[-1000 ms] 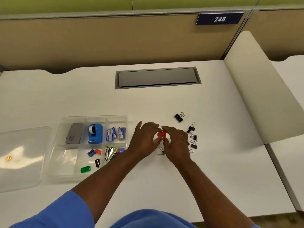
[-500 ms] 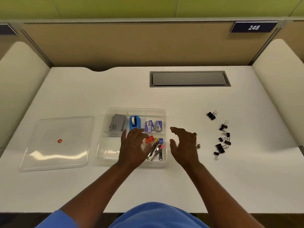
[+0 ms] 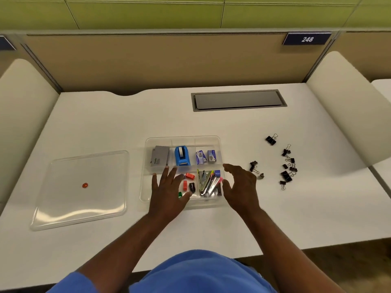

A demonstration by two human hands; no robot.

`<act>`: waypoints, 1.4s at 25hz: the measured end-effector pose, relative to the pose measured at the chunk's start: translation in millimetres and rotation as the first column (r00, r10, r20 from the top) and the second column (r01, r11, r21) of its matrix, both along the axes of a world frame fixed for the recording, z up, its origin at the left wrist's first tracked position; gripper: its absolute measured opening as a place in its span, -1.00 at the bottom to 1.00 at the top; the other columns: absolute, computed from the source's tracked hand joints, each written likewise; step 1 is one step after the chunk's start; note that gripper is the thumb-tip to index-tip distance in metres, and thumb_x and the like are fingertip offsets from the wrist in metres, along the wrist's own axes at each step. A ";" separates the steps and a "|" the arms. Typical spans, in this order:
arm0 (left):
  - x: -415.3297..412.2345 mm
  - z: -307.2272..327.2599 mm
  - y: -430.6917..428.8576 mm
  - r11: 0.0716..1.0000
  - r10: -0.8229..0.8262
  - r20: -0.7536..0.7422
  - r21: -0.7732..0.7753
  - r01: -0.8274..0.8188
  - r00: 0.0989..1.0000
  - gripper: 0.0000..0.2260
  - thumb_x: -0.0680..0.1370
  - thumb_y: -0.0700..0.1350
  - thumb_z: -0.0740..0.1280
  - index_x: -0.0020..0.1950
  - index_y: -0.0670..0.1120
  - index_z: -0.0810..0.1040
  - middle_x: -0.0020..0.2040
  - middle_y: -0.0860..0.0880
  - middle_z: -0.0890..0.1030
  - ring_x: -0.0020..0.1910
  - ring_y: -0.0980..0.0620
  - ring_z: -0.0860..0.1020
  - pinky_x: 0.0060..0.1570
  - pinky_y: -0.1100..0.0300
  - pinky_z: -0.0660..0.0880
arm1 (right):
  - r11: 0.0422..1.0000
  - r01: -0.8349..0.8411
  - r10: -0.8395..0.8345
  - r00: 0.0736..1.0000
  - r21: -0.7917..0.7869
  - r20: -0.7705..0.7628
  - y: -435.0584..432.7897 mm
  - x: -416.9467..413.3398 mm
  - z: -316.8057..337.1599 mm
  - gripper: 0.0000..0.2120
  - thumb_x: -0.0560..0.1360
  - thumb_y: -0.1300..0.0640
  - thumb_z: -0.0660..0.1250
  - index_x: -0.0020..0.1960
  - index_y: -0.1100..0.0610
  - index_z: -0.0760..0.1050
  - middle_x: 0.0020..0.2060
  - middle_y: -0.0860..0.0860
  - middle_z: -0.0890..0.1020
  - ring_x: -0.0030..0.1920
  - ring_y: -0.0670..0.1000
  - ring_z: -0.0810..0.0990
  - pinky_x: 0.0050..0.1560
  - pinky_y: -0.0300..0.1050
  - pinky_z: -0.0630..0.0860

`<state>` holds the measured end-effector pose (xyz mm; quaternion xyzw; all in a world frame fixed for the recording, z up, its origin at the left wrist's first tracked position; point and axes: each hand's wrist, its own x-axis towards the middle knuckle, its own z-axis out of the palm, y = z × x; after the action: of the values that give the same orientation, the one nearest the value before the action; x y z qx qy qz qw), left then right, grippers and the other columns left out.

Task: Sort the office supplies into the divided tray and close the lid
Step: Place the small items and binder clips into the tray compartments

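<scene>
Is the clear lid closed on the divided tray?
No, the clear lid lies flat on the desk, left of the divided tray.

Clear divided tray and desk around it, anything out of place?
Yes: black metal binder clips lie scattered on the white desk right of the clear plastic divided tray, unsorted. The clear lid lies left of it, with a small orange-red blob on it.

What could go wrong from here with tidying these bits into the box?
1. The clips lie scattered on the table right of the tray. A lone clip farther back could be missed before the lid goes on.
2. The metal tools are heaped in the tray's front right compartment. If any stick up above the rim, the lid may not seat.
</scene>
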<state>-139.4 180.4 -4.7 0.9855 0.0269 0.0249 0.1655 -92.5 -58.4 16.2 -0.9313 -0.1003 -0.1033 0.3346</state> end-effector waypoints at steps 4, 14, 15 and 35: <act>2.1 1.8 -3.3 0.998 -0.067 -0.007 0.004 0.067 0.998 -0.37 0.52 0.37 0.21 0.51 0.10 0.31 0.63 0.03 0.09 0.61 0.02 -0.10 0.54 -0.17 -0.22 | 0.999 0.039 -0.039 0.999 -0.024 0.018 -9.4 -13.0 0.5 -0.50 0.42 0.23 0.46 0.34 0.02 0.50 0.17 -0.09 0.62 0.19 0.00 0.58 0.32 -0.11 0.24; 31.5 11.4 -84.2 0.966 -0.254 0.054 0.053 0.251 0.966 -0.34 0.51 0.37 0.20 0.53 0.08 0.27 0.60 0.00 0.18 0.61 0.00 0.01 0.54 -0.22 -0.12 | 0.986 0.135 -0.139 0.990 -0.097 -0.038 -71.4 -24.2 -5.5 -0.51 0.41 0.19 0.46 0.32 0.01 0.49 0.19 -0.08 0.59 0.19 0.02 0.58 0.33 -0.05 0.27; 37.9 12.9 -97.0 0.968 -0.251 0.049 0.037 0.249 0.967 -0.33 0.51 0.37 0.21 0.54 0.08 0.25 0.60 0.01 0.18 0.61 0.00 0.03 0.54 -0.20 -0.13 | 0.984 0.141 -0.146 0.988 -0.106 -0.047 -83.2 -20.4 -6.6 -0.52 0.41 0.18 0.46 0.31 0.00 0.49 0.19 -0.09 0.59 0.19 0.01 0.57 0.32 -0.05 0.26; 145.8 -24.2 -269.9 0.983 -0.108 -0.326 -0.174 0.053 0.939 -0.22 0.45 0.08 0.42 0.59 0.11 0.11 0.61 0.03 0.11 0.50 -0.02 0.19 0.29 0.01 0.39 | 0.988 -0.038 -0.034 0.896 -0.153 -0.443 -256.4 81.9 -49.6 -0.19 0.44 -0.16 0.43 0.58 -0.18 0.11 0.58 -0.22 0.09 0.49 -0.10 0.20 0.14 -0.03 0.51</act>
<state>6.4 -89.5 -28.9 0.9590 0.0159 -0.1515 0.2391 -10.6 -314.7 -33.4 -0.9536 -0.0298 0.1207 0.2742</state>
